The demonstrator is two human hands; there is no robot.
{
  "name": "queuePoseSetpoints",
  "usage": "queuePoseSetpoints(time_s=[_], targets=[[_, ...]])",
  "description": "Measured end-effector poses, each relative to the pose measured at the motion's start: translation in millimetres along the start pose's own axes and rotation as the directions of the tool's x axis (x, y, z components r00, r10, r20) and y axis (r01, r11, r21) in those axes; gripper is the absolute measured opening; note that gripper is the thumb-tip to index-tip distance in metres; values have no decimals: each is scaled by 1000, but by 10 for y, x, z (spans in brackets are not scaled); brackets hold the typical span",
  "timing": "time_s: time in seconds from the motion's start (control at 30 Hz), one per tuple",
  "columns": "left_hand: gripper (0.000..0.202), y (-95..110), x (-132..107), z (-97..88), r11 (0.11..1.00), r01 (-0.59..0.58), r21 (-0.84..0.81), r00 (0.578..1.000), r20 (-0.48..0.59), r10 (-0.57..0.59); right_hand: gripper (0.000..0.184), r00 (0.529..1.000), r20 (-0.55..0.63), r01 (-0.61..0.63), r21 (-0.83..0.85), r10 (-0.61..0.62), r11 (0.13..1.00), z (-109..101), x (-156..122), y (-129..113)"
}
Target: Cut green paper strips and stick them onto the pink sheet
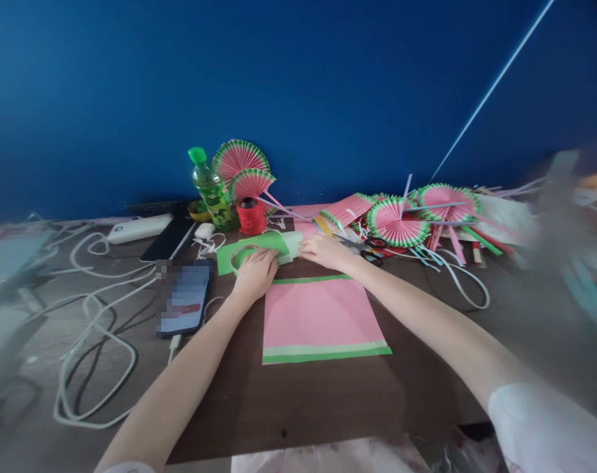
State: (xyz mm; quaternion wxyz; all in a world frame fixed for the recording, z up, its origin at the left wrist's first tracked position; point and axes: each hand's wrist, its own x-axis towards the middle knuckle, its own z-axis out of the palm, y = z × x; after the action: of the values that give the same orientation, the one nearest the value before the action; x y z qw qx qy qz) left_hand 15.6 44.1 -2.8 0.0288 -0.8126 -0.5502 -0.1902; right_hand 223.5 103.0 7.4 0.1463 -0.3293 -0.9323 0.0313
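My left hand [257, 271] is closed over the near right edge of a ring that looks like a roll of tape [238, 252], on top of green paper [224, 260]. My right hand [324, 251] is closed, its fingertips at the right edge of pale green paper [293, 244] beside the green piece. Just below both hands lies a flat pink sheet [320, 315], with a green band along its far edge and pale and dark green bands along its near edge. Scissors [372, 251] with dark handles rest right of my right hand.
Folded pink-and-green paper fans [398, 221] are piled at the right rear. Against the blue wall stand a green-capped bottle [210, 187], more fans [241, 159] and a red spool [251, 217]. A phone [186, 299] and looping white cables [88, 322] lie on the left.
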Motion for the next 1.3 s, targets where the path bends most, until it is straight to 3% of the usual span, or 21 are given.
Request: queuePoseSetpoints(time_s=[0.17,0.27,0.4,0.6,0.7,0.77,0.83,0.93,1.03,1.1,1.2,1.3], targets=[[35,16,-22,5,998,31,56,998,-57,-27,19,998,-47,47,-94,-51,995,-110,-40,-58],[38,22,-39,-2,998,37,45,995,-92,-33,17,988,-153,-2,-30,-3,1000,-248,-53,-69],[41,24,-30,-22,999,41,-6,989,-142,-41,15,941,-330,-40,107,74,993,-522,-71,-109],[31,88,44,-153,979,18,-205,974,-218,-63,13,917,-397,30,142,29,989,-801,-46,-229],[26,159,64,-255,911,153,-382,957,-172,-233,17,907,-420,57,157,14,986,-890,-50,-260],[25,193,72,-311,797,240,-554,919,-135,-371,22,883,-466,32,186,60,982,-955,-94,-229],[21,213,81,-339,611,255,-749,864,-107,-492,26,847,-501,-70,224,176,972,-1006,-183,-131],[21,235,98,-313,183,220,-958,783,62,-619,23,826,-392,-342,224,406,912,-997,-390,113],[28,250,104,-218,-208,280,-937,738,348,-578,21,778,-170,-601,74,604,796,-872,-630,325],[28,244,101,-147,-323,336,-885,721,462,-517,24,765,-63,-644,-41,641,764,-764,-769,378],[27,199,92,-69,-367,352,-861,726,499,-474,37,735,32,-654,-231,678,720,-630,-911,331],[25,143,85,-35,-404,337,-850,723,509,-468,39,739,24,-632,-324,674,704,-555,-977,250]])
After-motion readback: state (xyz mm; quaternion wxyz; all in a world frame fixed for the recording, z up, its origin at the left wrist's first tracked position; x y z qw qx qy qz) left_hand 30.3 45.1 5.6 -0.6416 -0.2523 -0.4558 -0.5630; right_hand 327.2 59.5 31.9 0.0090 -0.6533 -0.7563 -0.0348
